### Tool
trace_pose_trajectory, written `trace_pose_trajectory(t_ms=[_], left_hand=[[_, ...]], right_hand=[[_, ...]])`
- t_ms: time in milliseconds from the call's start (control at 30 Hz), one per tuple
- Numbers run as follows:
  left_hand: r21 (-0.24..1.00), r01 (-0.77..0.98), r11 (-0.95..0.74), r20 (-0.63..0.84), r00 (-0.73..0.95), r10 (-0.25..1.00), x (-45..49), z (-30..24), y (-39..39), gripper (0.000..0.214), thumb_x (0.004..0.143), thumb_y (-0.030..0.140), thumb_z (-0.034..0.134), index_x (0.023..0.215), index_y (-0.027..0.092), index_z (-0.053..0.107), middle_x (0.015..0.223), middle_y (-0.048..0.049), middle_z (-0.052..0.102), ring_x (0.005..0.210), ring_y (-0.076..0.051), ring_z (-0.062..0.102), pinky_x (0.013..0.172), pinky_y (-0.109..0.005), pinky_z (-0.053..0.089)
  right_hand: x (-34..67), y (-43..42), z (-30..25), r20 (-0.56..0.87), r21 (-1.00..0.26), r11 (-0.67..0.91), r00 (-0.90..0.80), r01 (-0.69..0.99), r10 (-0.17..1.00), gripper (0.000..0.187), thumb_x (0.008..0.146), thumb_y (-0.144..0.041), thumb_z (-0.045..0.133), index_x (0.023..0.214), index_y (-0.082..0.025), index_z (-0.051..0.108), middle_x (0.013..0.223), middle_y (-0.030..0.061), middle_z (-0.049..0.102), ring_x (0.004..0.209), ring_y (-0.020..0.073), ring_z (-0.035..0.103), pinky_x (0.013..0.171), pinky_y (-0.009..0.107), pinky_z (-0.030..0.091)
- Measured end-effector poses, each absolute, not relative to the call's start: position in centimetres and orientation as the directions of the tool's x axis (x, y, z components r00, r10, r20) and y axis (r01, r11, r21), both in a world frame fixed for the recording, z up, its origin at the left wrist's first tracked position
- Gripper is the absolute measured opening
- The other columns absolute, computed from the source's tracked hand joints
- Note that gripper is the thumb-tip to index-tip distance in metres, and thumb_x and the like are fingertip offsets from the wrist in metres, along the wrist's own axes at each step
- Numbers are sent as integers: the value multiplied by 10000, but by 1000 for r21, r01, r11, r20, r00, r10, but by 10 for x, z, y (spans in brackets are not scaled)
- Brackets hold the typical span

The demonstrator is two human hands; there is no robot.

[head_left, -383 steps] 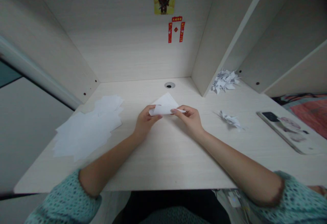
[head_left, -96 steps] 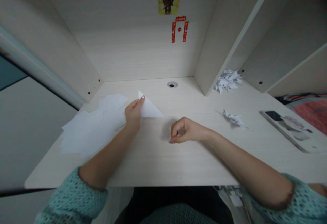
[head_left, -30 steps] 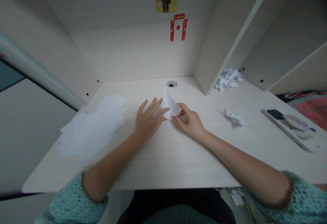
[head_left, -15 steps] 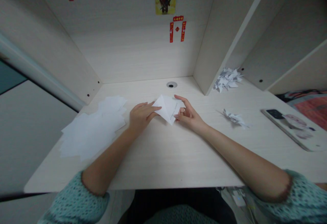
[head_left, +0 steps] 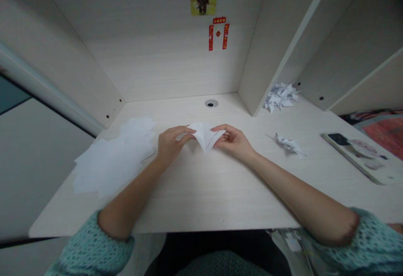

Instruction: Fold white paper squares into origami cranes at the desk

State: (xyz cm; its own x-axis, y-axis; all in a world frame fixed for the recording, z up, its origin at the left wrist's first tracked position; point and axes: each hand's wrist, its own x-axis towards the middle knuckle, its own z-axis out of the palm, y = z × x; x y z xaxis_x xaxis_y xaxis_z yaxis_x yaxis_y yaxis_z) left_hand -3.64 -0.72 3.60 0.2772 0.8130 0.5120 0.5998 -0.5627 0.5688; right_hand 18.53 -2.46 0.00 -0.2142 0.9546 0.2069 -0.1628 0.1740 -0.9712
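One creased paper sheet (head_left: 205, 138), over the worktop (head_left: 201, 196) towards its back edge, pinched at opposite sides by left hand (head_left: 170, 141) and right hand (head_left: 235, 140), each grip narrow, seemingly to steady the centre crease.

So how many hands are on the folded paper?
2. The left hand holds the folded paper by its left side, and the right hand holds its right side.
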Motion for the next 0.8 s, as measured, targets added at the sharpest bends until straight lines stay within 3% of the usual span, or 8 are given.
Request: trace_pose_trajectory(t_ms=[133, 233, 533, 667, 800], left_hand=[[621, 613, -489, 446, 236, 863, -36, 37, -8, 181, 758, 337, 641, 903, 270, 725, 974, 30, 729, 934, -168, 663, 914, -264, 453], [705, 550, -448, 381, 240, 893, -39, 36, -4, 188, 762, 330, 628, 900, 260, 734, 988, 14, 727, 952, -177, 660, 922, -273, 455], [947, 241, -211, 189, 112, 976, -42, 24, 14, 117, 672, 276, 692, 729, 191, 749, 813, -41, 745, 762, -161, 660, 778, -272, 498], [988, 120, -98, 94, 36, 995, -36, 19, 11, 269, 625, 376, 739, 791, 165, 751, 757, -55, 733, 671, -138, 617, 708, -268, 489], [1000, 11, -20, 19, 25, 999, -29, 14, 6, 334, 603, 412, 757, 818, 156, 749, 796, -76, 731, 724, -146, 620, 734, -278, 485]], right_hand=[[185, -23, -3, 226, -968, 212, -93, -138, 970, 248, 630, -301, 759, 852, -212, 692, 882, 31, 723, 768, 156, 672, 739, 280, 519], [187, -22, -4, 230, -967, 225, -24, -124, 973, 196, 635, -310, 755, 799, -211, 714, 843, 32, 736, 746, 165, 677, 724, 292, 524], [185, -26, 5, 207, -976, 211, 75, -51, 975, 137, 606, -312, 771, 682, -206, 731, 700, 27, 734, 650, 160, 658, 653, 280, 503], [184, -26, 4, 166, -979, 176, 97, -103, 981, 161, 640, -354, 748, 674, -199, 728, 643, 22, 719, 596, 143, 645, 631, 264, 495], [182, -26, 5, 124, -983, 145, 172, -116, 977, 226, 672, -415, 720, 657, -190, 717, 604, 23, 701, 559, 138, 619, 607, 262, 478]])
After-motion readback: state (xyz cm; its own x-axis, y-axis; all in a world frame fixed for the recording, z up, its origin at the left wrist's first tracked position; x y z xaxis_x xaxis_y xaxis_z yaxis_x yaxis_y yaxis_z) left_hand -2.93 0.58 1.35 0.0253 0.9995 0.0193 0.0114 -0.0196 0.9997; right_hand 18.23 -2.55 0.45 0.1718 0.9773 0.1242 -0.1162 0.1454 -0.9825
